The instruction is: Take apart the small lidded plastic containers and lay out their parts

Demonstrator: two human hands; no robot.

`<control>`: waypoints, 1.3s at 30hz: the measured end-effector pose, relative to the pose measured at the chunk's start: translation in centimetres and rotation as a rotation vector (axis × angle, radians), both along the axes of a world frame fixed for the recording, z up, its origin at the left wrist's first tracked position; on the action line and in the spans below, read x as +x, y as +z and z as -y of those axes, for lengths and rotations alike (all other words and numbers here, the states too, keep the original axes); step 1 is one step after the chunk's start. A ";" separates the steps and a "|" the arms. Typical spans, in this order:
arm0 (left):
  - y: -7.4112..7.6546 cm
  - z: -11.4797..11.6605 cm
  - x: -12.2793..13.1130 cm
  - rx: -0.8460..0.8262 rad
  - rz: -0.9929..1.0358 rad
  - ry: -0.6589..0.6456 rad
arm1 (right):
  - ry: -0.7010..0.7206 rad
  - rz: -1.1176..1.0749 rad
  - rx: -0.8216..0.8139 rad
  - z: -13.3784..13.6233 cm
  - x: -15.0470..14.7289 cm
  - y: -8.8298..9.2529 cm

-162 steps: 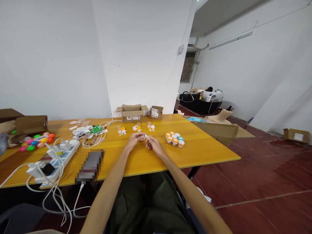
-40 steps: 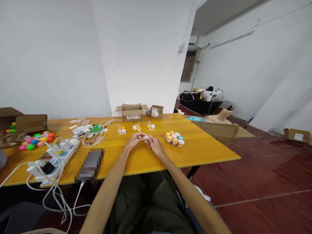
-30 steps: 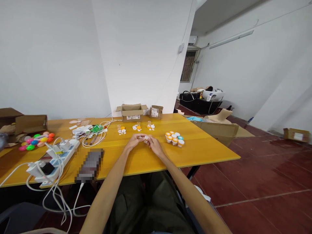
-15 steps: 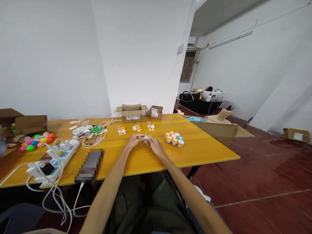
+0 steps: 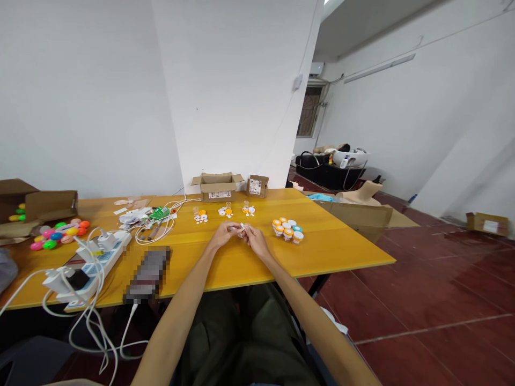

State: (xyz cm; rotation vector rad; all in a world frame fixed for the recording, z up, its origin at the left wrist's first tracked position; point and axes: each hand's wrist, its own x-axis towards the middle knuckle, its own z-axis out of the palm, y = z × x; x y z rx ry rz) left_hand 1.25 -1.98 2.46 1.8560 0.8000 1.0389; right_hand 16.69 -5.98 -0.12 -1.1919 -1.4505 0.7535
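Observation:
Above the front part of the table, my left hand point(image 5: 222, 235) and my right hand point(image 5: 256, 241) meet, fingers closed in pinches. Between their fingertips is a small white and clear plastic piece point(image 5: 242, 227), mostly covered by the fingers. Right of my right hand stands a cluster of small clear jars point(image 5: 288, 231) with orange, white and teal lids. Beyond the hands lie three small groups of parts: a left group point(image 5: 201, 217), a middle group point(image 5: 226, 212) and a right group point(image 5: 248, 209), each with white and orange discs and a clear cup.
Two cardboard boxes, an open one point(image 5: 219, 188) and a smaller one point(image 5: 257, 186), stand against the wall. At left are a power strip point(image 5: 102, 262) with tangled white cables, a pixelated phone point(image 5: 148, 273), colourful plastic balls point(image 5: 60, 235) and a green circuit board point(image 5: 160, 213).
My fingers have shifted slightly around the small piece, and less of its clear part shows. The jars and part groups stay where they were.

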 end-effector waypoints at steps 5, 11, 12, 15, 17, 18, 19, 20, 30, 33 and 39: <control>0.0 0.2 0.1 0.115 -0.028 0.014 | -0.006 0.036 0.009 0.1 0.1 0.0; -0.3 0.3 0.3 0.170 -0.056 0.029 | -0.012 0.092 0.043 -0.2 0.3 -0.3; -0.3 0.3 0.3 0.185 -0.065 0.028 | -0.011 0.099 0.042 -0.2 0.3 -0.4; -0.4 0.3 0.3 0.231 -0.105 0.014 | -0.014 0.128 0.044 -0.2 0.2 -0.3; -0.3 0.4 0.3 0.252 -0.128 0.016 | -0.025 0.150 0.049 -0.1 0.2 -0.1; -0.2 0.5 0.3 0.258 -0.134 0.020 | -0.032 0.161 0.051 -0.1 0.2 -0.1; -0.1 0.6 0.3 0.261 -0.137 0.023 | -0.038 0.174 0.053 0.0 0.2 0.0; 0.0 0.7 0.3 0.261 -0.139 0.024 | -0.044 0.187 0.056 0.0 0.2 0.0; 0.2 1.1 0.5 0.309 -0.163 0.046 | -0.096 0.280 0.092 -0.2 0.3 -0.5; -0.1 1.0 0.5 0.290 -0.141 0.054 | -0.102 0.283 0.106 -0.3 0.4 -0.7; -0.4 0.8 0.4 0.278 -0.134 0.085 | -0.148 0.262 0.130 -0.3 0.4 -0.7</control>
